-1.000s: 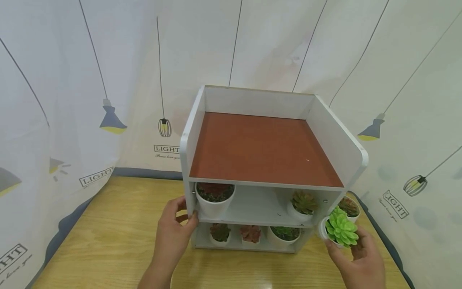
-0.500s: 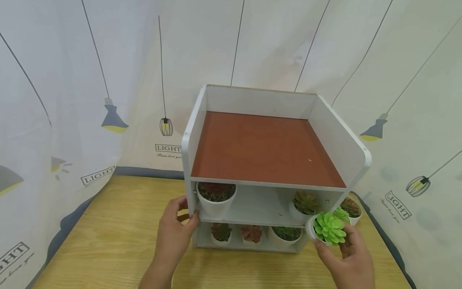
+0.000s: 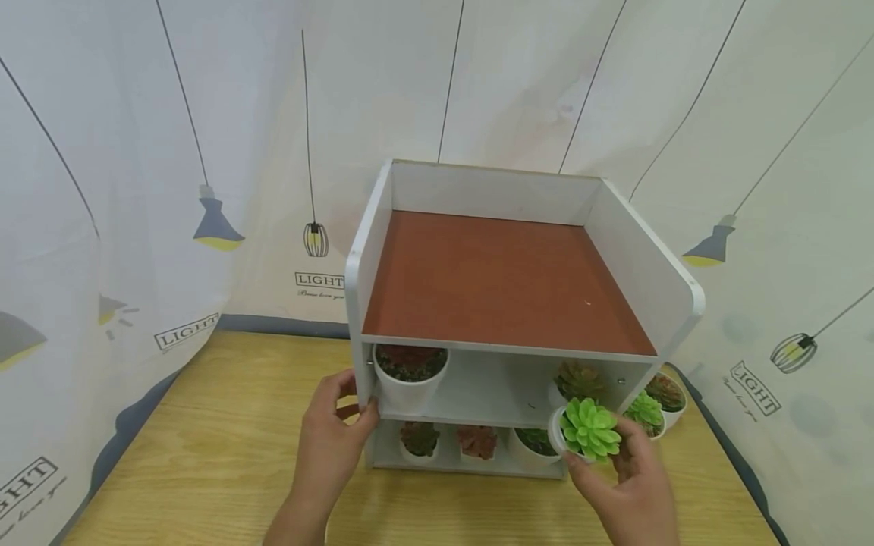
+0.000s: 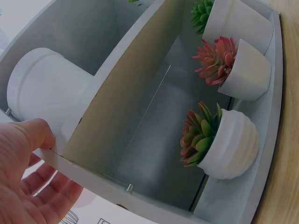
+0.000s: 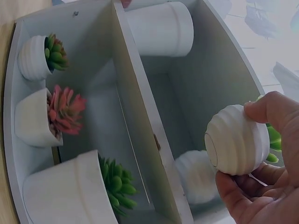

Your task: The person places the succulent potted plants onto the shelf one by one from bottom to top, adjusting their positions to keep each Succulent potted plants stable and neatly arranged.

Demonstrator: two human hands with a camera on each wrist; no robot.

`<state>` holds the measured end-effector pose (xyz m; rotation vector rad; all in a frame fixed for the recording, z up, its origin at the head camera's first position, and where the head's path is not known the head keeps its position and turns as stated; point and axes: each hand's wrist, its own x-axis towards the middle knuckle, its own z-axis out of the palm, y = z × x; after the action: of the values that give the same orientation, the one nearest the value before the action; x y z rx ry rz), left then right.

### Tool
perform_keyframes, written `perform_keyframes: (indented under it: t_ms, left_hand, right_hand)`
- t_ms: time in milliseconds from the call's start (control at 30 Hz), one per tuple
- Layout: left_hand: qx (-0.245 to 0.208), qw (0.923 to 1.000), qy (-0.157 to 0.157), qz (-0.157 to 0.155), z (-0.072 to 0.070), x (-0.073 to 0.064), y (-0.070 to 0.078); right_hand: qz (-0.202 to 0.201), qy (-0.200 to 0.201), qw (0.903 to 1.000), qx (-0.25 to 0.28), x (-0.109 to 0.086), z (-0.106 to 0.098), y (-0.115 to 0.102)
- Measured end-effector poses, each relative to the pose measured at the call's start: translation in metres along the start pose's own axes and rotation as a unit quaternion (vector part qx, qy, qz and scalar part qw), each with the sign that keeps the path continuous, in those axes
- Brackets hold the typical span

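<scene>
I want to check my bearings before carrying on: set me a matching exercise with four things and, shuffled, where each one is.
1. Potted bright green succulent
2. Coral-red succulent
3. Large white pot
4. Left grip

A. Left end of the middle shelf
B. Holding the edge of the left side panel
C. Held in the right grip
D. Bottom shelf, middle of the row

Pairs: 1-C; 2-D; 3-A; 4-B
</scene>
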<state>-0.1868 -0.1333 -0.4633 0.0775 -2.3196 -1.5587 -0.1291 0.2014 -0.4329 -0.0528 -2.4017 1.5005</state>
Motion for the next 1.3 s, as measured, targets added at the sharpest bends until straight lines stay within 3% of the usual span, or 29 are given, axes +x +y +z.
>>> perform_keyframes:
  t_ms: [467, 1033, 1300]
  left_hand:
    - [0.003, 0.9999, -0.008, -0.01, -0.001, 0.0, 0.0]
    - [-0.001, 1.0, -0.004, -0.004, -0.001, 0.0, 0.0]
    - [0.0, 0.9999, -0.011, -0.006, -0.002, -0.001, 0.001]
  right_hand:
    - [0.003, -0.047, 0.9989, -0.003, 0.001, 0.021, -0.012]
    - [0.019, -0.048, 0.9987, -0.005, 0.003, 0.045, -0.016]
    - [0.042, -0.067, 0.9963, -0.033, 0.006, 0.054, -0.019]
